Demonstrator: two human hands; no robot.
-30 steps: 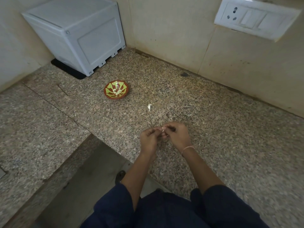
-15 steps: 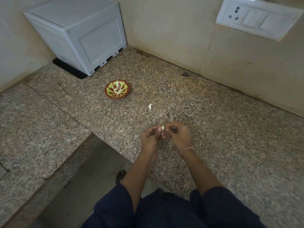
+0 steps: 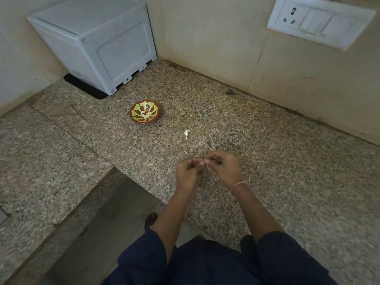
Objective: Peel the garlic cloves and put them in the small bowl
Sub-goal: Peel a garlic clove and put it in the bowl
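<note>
Two hands meet at the frame's centre: the left hand (image 3: 188, 174) and right hand (image 3: 227, 170) each keep a fingertip grip pinched on one garlic clove (image 3: 208, 167), above the granite worktop (image 3: 287, 161). It is likely light, firm and slick once bared, with papery skin best nipped at the tip. The small bowl (image 3: 134, 118), up and left of centre, holds peeled cloves.
</note>
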